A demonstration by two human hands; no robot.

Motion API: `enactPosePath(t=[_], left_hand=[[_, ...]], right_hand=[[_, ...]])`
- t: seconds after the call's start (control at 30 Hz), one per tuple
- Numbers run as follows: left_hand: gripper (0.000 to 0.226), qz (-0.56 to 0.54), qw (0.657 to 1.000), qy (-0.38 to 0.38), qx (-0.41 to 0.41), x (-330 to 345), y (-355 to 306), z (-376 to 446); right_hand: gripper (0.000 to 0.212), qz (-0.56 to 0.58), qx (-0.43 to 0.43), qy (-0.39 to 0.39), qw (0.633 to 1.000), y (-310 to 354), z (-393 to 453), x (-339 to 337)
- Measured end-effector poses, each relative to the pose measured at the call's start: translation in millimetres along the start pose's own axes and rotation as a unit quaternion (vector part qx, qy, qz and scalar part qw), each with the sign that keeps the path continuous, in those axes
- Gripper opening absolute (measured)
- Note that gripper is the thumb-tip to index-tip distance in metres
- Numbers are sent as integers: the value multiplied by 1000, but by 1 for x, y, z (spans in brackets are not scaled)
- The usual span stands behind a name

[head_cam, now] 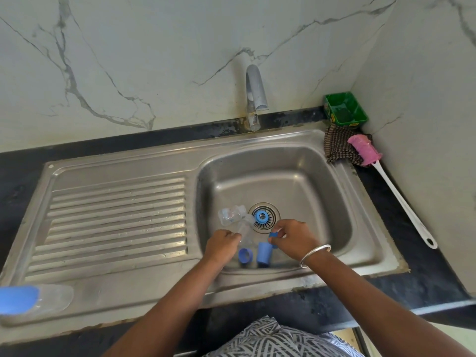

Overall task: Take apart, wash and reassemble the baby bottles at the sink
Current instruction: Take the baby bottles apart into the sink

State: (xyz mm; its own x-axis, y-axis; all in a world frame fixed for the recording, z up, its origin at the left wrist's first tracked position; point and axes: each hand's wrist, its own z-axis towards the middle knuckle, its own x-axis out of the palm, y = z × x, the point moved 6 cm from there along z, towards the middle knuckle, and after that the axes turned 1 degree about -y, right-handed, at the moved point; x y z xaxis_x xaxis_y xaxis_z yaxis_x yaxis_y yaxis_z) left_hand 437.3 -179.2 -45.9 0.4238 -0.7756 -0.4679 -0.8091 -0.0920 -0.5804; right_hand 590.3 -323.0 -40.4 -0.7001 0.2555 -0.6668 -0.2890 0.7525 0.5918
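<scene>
Both hands are down in the steel sink basin (322,191). My left hand (221,244) grips a clear bottle body (244,228) that points toward the drain. My right hand (293,238) pinches a small blue ring (273,235) just right of that bottle. A second clear bottle (230,214) lies on the basin floor left of the drain. A blue collar ring (262,216) sits on the drain strainer. Two blue caps (245,255) (264,253) lie on the basin floor below my hands. Another bottle with a blue cap (28,300) lies on the drainboard's front left corner.
The tap (255,94) stands behind the basin with no water running. A pink bottle brush (365,150) with a white handle lies on the right rim, over a checked cloth (340,146). A green tub (345,108) sits in the back right corner. The ribbed drainboard (116,217) lies to the left.
</scene>
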Motion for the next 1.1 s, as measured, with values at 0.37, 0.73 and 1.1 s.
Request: enactPosePath(t=[0.37, 0.73, 1.1], left_hand=[[15, -177, 981, -23, 76, -56, 24, -16], [10, -327, 937, -118, 33, -152, 109, -33], [32, -254, 956, -144, -10, -199, 154, -55]], right_hand=[[7, 41, -106, 9, 993, 97, -2, 33], [24, 20, -328, 95, 940, 285, -38, 124], [103, -167, -491, 275, 809, 415, -103, 259]])
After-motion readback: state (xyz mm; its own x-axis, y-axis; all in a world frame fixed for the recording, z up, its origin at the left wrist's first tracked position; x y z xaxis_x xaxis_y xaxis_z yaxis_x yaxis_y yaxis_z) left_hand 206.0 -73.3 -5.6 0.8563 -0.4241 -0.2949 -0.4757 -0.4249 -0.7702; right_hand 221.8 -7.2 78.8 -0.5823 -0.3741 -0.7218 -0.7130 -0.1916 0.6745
